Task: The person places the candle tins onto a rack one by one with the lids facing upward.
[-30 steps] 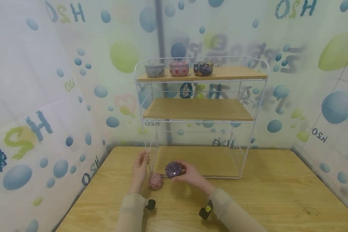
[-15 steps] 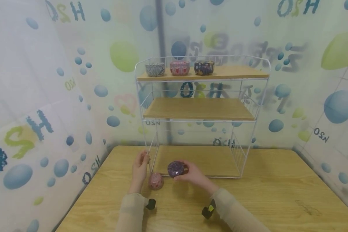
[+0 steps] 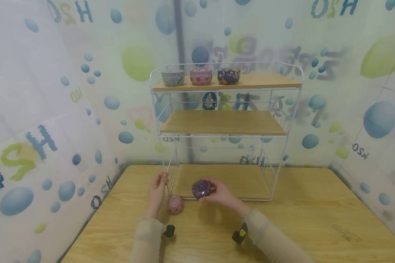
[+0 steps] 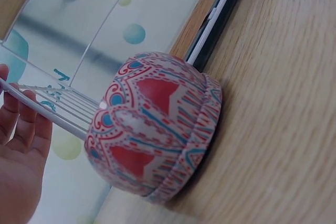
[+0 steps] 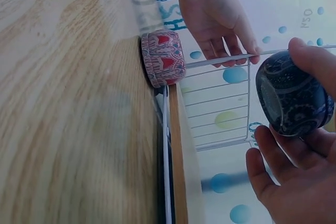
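Note:
My right hand (image 3: 224,194) grips a small round dark purple patterned tin (image 3: 201,189) between thumb and fingers. It is held above the front edge of the rack's bottom shelf; the right wrist view shows the dark tin (image 5: 294,95) clear of the table. My left hand (image 3: 157,190) pinches the front left post of the white wire rack (image 3: 161,146). On the table by the foot of that post stands a red and white patterned tin (image 4: 152,129), its wider rimmed end down, just below my left hand.
Three patterned tins stand in a row on the top shelf: a grey one (image 3: 173,78), a red one (image 3: 201,77) and a dark one (image 3: 228,76). Beneath are a wooden middle shelf (image 3: 224,122) and bottom shelf (image 3: 230,175). A patterned curtain wall (image 3: 141,106) rises behind the table (image 3: 316,219).
My right hand has shifted slightly to the right with the dark tin, which overlaps the bottom shelf more. My left hand stays on the post, and the red tin has not moved.

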The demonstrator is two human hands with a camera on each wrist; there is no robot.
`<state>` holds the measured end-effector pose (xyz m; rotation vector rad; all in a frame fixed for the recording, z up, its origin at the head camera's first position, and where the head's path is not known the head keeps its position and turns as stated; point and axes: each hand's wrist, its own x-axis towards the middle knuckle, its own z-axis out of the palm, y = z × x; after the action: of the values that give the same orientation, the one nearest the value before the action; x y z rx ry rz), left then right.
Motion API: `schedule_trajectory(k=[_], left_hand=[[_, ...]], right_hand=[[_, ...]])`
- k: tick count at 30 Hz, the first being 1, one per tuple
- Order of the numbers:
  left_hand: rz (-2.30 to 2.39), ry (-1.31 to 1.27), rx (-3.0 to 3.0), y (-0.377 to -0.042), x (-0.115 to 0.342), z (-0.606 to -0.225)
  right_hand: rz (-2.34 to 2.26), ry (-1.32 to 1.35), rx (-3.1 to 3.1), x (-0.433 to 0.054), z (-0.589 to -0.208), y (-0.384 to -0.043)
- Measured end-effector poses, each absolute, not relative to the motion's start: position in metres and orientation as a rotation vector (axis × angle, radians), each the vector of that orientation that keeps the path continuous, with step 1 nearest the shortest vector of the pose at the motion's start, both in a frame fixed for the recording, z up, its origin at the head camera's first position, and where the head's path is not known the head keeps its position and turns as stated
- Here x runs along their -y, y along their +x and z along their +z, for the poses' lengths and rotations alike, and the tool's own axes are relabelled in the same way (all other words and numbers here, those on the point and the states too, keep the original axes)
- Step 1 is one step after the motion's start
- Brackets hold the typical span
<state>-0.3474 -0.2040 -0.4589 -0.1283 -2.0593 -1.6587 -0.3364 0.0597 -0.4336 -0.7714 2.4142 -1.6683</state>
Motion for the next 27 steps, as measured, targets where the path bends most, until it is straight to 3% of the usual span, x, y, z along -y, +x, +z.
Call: schedule_trajectory(k=[8, 15, 27], left_hand=[[-1.692, -0.115, 2.048, -0.347, 0.205, -0.457], [-1.717, -0.11, 2.069, -0.324, 0.196, -0.43], [-1.713, -0.117, 2.049, -0.331, 0.198, -0.437]], right_hand=[[-1.668, -0.782, -2.421, -0.063, -0.427, -0.335], [-1.612, -0.805, -2.486, -0.069, -0.42, -0.337], [-1.628, -0.864, -2.457, -0.077, -0.403, -0.335]])
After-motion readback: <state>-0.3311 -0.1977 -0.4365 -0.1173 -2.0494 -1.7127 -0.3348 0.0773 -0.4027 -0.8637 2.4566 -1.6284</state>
